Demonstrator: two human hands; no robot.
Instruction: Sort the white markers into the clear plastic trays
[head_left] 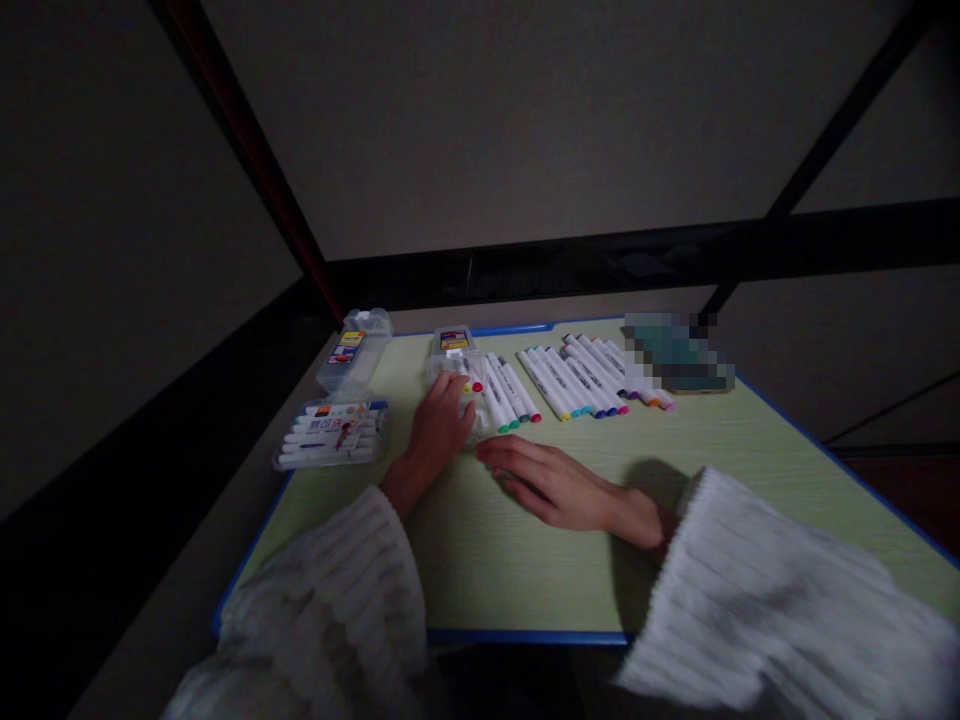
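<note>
A clear plastic marker case (481,425) lies at the middle of the table with its lid (453,341) folded back behind it. My left hand (441,425) grips the case at its left side, the fingers curled over it and partly hiding it. A few markers with red and yellow ends (477,387) show in the case beyond my fingertips. My right hand (551,480) is open, its fingers stretched toward the near edge of the case; whether they touch it I cannot tell. Just right of the case lie several white markers (501,392) with green and red ends.
More white markers (577,378) lie in rows farther right, beside a blurred-out phone-like object (686,360). At the left are an open clear case (352,355) and a pack of markers (334,435). Blue edging (525,636) borders the pale green table (517,590); walls stand behind.
</note>
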